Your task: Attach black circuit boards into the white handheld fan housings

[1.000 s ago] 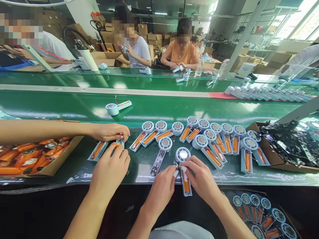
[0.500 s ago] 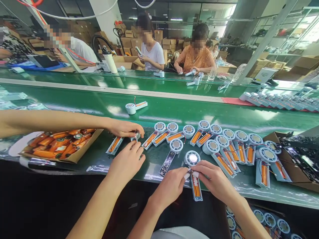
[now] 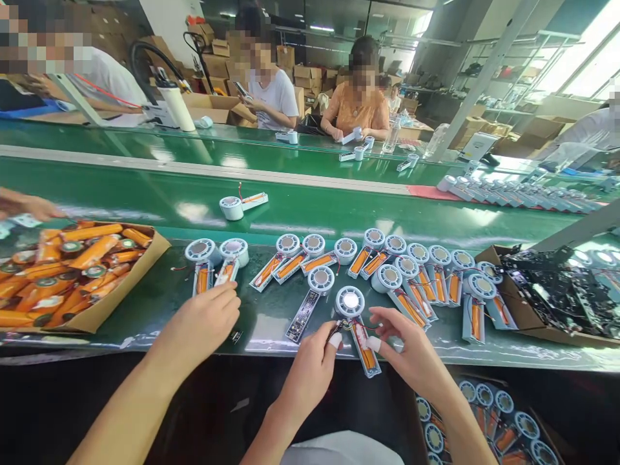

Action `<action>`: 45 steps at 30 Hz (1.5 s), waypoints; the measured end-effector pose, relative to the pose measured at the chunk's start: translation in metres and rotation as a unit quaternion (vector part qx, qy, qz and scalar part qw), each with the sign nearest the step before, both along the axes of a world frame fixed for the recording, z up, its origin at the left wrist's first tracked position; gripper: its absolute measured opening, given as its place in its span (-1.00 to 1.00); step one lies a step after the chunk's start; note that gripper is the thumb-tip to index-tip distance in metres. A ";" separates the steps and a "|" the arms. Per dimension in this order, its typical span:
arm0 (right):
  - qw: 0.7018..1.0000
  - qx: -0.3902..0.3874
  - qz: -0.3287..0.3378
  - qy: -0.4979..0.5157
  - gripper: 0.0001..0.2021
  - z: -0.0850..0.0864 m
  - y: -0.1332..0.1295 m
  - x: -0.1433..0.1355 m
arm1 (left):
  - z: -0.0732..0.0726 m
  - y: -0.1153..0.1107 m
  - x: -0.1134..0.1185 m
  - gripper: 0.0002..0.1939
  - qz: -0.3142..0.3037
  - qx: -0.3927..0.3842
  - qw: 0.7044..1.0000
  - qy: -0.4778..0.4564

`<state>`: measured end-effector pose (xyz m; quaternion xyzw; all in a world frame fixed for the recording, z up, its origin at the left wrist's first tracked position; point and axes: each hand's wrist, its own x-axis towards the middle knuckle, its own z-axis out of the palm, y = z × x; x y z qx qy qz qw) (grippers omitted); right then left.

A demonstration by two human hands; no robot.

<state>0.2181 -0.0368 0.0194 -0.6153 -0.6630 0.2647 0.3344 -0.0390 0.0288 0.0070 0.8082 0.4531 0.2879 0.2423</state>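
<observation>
In front of me lies an opened handheld fan (image 3: 349, 301), its round blue head away from me and an orange battery (image 3: 367, 352) in its handle tray. My left hand (image 3: 314, 361), a white cover on one fingertip, pinches a small dark circuit board (image 3: 334, 331) with thin wires, mostly hidden by the fingers. My right hand (image 3: 409, 349) is at the handle's right side, thumb and fingers apart, the white-covered thumb close to the tray edge. Left of these lies another fan (image 3: 321, 279) with a circuit board (image 3: 303, 316) over its handle.
A co-worker's hand (image 3: 203, 323) holds a fan (image 3: 234, 252) at left; another hand (image 3: 29, 205) is above a carton of orange batteries (image 3: 116, 290). More opened fans (image 3: 438, 258) lie to the right, beside a carton of dark boards (image 3: 513, 310). Below right stands a box of fans (image 3: 484, 413).
My right hand has opened and drawn apart from my left, which keeps the board. The view has shifted. A co-worker's hand has moved away left, and the fans there now show.
</observation>
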 end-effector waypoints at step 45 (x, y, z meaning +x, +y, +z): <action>0.966 0.174 0.020 -0.188 -0.78 -0.009 0.014 -0.042 | -0.011 -0.040 0.051 -0.66 0.055 -0.304 0.930 -0.199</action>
